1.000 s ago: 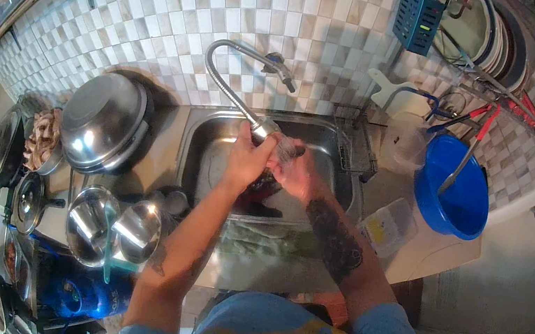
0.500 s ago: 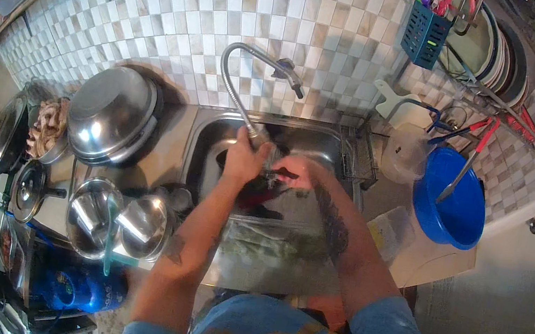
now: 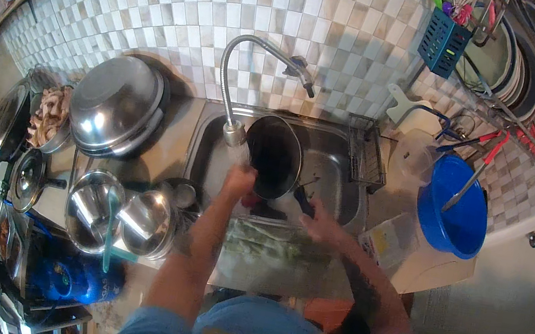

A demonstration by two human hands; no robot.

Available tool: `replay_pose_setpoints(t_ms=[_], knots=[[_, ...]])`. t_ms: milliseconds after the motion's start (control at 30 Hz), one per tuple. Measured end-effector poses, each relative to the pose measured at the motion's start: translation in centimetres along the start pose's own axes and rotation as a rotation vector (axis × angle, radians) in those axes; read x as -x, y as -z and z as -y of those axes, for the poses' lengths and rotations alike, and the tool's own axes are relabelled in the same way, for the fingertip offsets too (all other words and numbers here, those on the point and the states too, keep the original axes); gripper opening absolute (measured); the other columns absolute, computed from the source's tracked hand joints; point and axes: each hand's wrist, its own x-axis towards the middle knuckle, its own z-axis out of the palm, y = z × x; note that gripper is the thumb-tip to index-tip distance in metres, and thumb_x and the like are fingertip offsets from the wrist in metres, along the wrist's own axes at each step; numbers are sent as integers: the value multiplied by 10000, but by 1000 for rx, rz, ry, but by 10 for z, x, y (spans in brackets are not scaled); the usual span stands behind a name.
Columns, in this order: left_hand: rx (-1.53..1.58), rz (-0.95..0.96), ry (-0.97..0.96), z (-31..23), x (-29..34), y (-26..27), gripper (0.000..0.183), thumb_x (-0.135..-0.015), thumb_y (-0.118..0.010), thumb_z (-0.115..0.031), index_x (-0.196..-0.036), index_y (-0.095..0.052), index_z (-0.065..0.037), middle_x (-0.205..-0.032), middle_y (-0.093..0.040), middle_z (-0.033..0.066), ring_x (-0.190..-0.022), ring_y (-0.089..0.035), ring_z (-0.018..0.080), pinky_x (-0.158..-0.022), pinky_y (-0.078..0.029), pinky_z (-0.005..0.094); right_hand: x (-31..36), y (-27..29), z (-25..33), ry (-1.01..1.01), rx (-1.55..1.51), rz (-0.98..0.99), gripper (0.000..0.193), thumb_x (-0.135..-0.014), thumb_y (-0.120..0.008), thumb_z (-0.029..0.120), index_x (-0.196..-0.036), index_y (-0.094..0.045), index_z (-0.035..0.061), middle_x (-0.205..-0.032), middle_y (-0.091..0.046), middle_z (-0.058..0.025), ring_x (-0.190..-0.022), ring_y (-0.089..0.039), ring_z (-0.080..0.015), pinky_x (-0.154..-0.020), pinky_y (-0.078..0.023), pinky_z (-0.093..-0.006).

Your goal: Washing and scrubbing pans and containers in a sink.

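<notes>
A dark frying pan [image 3: 274, 157] is tilted up inside the steel sink [image 3: 338, 211], its dark face toward me. Its black handle [image 3: 304, 202] is in the grip of my right hand [image 3: 323, 224], at the sink's near right. My left hand [image 3: 241, 181] is closed beside the pan's near left edge, just below the spray head [image 3: 234, 135] of the flexible faucet. Water seems to run from that head down toward the hand. What the left fingers hold, if anything, is hidden. Something red [image 3: 250, 201] shows in the sink under the pan.
Steel bowls [image 3: 94, 209] and a large upturned basin [image 3: 115, 103] crowd the left counter. To the right stand a blue tub [image 3: 451, 208] with tongs, a clear container [image 3: 388, 240] and a wire rack [image 3: 366, 155]. A wet green cloth [image 3: 269, 244] lies along the sink's front edge.
My left hand has let go of the spray head, which now hangs further left. The pan has come up into view, and my right hand has moved nearer and taken its handle.
</notes>
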Motion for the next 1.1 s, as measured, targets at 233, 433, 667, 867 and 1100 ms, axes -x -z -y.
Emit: replay_pose_setpoints(t_ms=[233,433,667,867,1100], knots=[[-498,-83,-290,-44,7,-18,597,-857,-568,-303,-1330,-399,20,-1262,-504,231,-1200,-448,376,-994,-358,467,69,-16,64,-106,-182,75,277,-947,-481,221,-1166,-429,60,-671,-445,28,-521,-409,-49,-404,-319,-233],[-838,-247,-331,-96,-13,-22,575,-878,-551,-295,-1297,-406,71,-1375,-354,273,-1250,-384,416,-1012,-351,441,83,-44,66,-202,-478,272,262,-950,-467,261,-1169,-449,118,-633,-427,49,-453,-380,-41,-380,-306,-221],[-373,923,-85,-121,10,-6,252,-792,-549,-215,-984,-662,-97,-971,-651,172,-872,-621,380,-770,-500,439,77,-17,52,-205,-634,107,237,-947,-473,255,-1149,-447,133,-666,-428,59,-451,-367,-39,-388,-296,-224],[-1122,110,-322,-57,-29,30,341,-762,-527,-113,-1080,-620,-30,-1092,-593,207,-1020,-577,339,-865,-460,439,96,-27,67,-189,-599,205,262,-945,-477,241,-1168,-412,120,-681,-428,52,-450,-374,-42,-384,-307,-218],[-623,210,-560,-101,-21,-41,431,-782,-571,-127,-1212,-558,-93,-1282,-499,177,-1248,-420,331,-993,-382,449,99,-31,87,-154,-429,198,304,-948,-479,229,-1209,-390,102,-678,-437,44,-451,-384,-48,-374,-328,-224]])
